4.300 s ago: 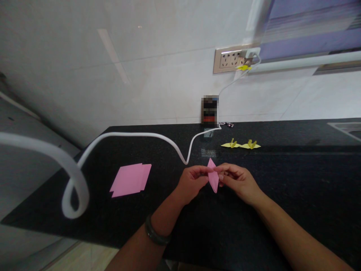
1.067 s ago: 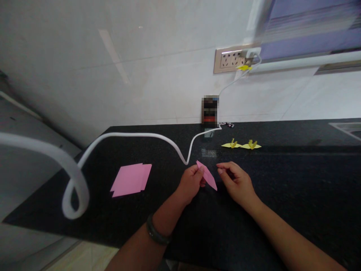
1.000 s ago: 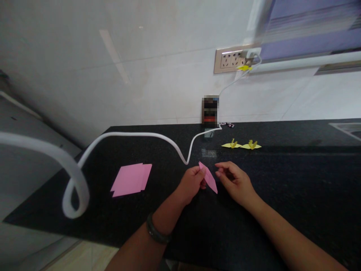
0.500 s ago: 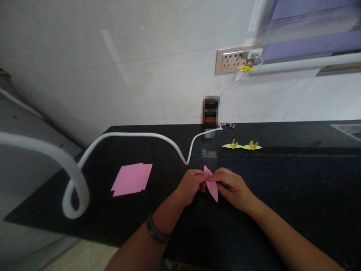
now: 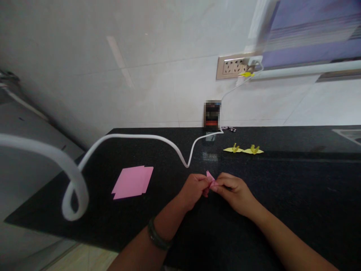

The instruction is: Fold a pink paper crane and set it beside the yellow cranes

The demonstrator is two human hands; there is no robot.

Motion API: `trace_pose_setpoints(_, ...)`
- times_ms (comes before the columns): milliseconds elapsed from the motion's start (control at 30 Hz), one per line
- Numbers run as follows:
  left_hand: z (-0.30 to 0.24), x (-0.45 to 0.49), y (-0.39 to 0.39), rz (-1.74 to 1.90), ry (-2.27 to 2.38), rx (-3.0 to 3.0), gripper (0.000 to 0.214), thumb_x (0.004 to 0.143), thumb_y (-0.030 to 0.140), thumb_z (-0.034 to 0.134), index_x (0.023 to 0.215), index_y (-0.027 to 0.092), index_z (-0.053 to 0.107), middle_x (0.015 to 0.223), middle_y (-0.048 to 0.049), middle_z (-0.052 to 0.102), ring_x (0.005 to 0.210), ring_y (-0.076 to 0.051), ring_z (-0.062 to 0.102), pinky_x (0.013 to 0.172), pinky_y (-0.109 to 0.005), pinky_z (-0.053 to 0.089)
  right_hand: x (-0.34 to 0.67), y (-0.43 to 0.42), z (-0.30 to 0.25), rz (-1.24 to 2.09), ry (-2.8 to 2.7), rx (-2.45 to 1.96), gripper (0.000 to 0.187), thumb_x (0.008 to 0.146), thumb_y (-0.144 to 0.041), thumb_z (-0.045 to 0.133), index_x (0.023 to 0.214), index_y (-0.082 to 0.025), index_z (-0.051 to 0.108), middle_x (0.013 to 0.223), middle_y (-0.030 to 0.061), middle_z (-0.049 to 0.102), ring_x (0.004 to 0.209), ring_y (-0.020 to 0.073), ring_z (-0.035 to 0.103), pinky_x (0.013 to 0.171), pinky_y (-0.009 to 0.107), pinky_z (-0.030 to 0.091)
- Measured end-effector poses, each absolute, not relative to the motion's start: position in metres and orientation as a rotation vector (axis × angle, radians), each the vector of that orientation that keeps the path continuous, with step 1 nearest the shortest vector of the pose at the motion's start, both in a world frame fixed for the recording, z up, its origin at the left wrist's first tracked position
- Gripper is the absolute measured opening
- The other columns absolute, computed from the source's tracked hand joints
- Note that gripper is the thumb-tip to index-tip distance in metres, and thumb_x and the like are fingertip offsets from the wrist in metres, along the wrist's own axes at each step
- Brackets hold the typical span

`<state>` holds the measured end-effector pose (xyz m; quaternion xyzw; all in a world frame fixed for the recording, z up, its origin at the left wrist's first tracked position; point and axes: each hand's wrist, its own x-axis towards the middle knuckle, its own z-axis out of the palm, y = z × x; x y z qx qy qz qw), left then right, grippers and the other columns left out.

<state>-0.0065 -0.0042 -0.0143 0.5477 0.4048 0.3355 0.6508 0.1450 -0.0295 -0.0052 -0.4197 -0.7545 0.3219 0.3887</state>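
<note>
Between my two hands is a small folded piece of pink paper (image 5: 210,178), held just above the dark countertop. My left hand (image 5: 195,189) pinches its left side between thumb and fingers. On the other side, my right hand (image 5: 234,190) grips the paper's lower right part. A pointed tip sticks up above the fingers, while the rest is mostly covered by them. Off to the left lies a loose stack of pink paper squares (image 5: 132,182). Beyond my right hand, two yellow folded paper cranes (image 5: 243,150) rest side by side.
A white cable (image 5: 135,135) loops across the left of the black countertop (image 5: 93,210) toward a phone (image 5: 212,114) leaning on the wall. Above is a socket panel (image 5: 229,67) with a charger and a yellow paper piece. A sink edge (image 5: 348,134) shows at far right.
The lower point of the pink paper, which hung down between my hands, is now folded up. My right fingers have shifted onto that fold. The view has tilted slightly upward.
</note>
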Motion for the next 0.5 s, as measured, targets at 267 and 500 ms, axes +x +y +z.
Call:
trace_pose_setpoints(267, -0.01, -0.005, -0.005, 0.73, 0.973, 1.387, 0.034, 0.074, 0.034, 0.04, 0.048, 0.013, 0.046, 0.044, 0.0017, 0.043, 0.042, -0.007, 0.039, 0.046, -0.021, 0.033, 0.142, -0.028, -0.018, 1.156, -1.581, -1.181, 0.02, 0.076, -0.035, 0.049, 0.07, -0.016, 0.054, 0.059, -0.0016, 0.048, 0.051, 0.0084, 0.044, 0.047, 0.021, 0.038)
trace_pose_setpoints(500, -0.012, -0.004, -0.006, 0.73, 0.975, 1.41, 0.036, 0.077, 0.037, 0.037, 0.052, 0.013, 0.046, 0.047, 0.0005, 0.045, 0.045, -0.008, 0.042, 0.047, -0.021, 0.033, 0.14, -0.027, -0.021, 1.182, -1.49, -1.226, 0.022, 0.072, -0.037, 0.053, 0.067, -0.016, 0.052, 0.058, -0.002, 0.047, 0.049, 0.008, 0.043, 0.042, 0.019, 0.039)
